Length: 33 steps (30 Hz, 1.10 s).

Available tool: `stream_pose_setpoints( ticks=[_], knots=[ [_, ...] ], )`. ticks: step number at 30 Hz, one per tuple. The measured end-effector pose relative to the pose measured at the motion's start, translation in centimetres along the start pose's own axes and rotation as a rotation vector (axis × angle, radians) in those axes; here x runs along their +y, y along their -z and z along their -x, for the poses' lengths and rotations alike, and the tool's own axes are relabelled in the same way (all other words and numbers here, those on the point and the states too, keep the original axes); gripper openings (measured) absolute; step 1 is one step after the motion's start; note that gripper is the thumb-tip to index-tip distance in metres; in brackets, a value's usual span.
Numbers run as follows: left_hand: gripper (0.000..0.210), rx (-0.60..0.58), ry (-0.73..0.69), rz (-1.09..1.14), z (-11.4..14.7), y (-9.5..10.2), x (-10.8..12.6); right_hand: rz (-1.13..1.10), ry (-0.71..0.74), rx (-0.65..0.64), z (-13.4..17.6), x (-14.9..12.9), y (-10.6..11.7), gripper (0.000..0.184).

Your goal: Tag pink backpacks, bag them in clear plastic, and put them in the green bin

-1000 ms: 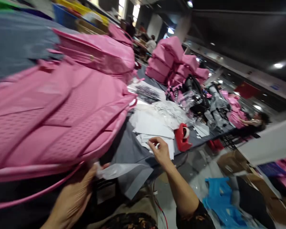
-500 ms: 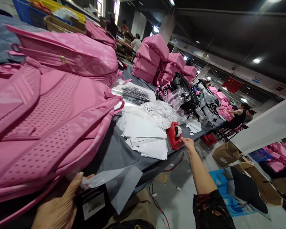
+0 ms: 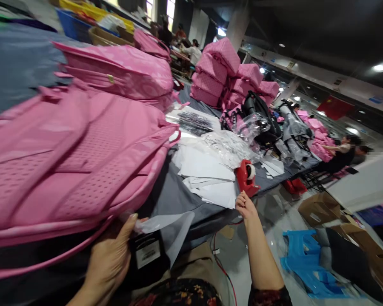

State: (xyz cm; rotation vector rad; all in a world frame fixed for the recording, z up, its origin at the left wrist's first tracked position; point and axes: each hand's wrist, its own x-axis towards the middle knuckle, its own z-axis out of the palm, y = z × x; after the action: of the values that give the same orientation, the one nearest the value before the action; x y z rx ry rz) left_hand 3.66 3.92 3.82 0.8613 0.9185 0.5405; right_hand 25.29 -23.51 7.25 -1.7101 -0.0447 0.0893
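My left hand [image 3: 113,250] is closed with the thumb on a translucent white strip [image 3: 170,227], at the lower edge of a pink backpack [image 3: 115,170]. The strip hangs out to the right, past a black item with a white barcode label [image 3: 147,253]. My right hand [image 3: 245,205] is pinched just below a red tape dispenser [image 3: 247,178] holding a white roll. Whatever is between those fingertips is too small to make out. Beside the dispenser lie loose white paper sheets [image 3: 207,170].
A second pink backpack [image 3: 121,70] lies behind the first. Clear plastic bags [image 3: 226,146] and stacked pink bags [image 3: 215,70] stand farther along the grey-covered table. On the floor at right are a blue stool [image 3: 301,263] and a cardboard box [image 3: 319,208]. Other people sit in the background.
My right hand has come away from the dispenser's front end, toward me, with fingers pinched. The left hand still grips the strip. The whole view has shifted, moving things rightward in the picture.
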Motion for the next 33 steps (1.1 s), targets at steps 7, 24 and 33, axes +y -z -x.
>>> stream_pose_setpoints(
  ticks=[7,24,33],
  knots=[
    [0.06,-0.077,-0.143,0.135,0.1,-0.5,-0.3,0.044,0.244,-0.917,8.0,-6.0,-14.9,0.04],
    [0.052,-0.185,-0.2,0.275,-0.4,0.3,-1.5,0.803,0.915,-0.921,7.9,-6.2,-21.9,0.01],
    [0.055,-0.074,-0.082,0.385,-0.7,0.1,-1.5,0.481,0.63,-1.065,6.8,-2.6,-21.6,0.019]
  ],
)
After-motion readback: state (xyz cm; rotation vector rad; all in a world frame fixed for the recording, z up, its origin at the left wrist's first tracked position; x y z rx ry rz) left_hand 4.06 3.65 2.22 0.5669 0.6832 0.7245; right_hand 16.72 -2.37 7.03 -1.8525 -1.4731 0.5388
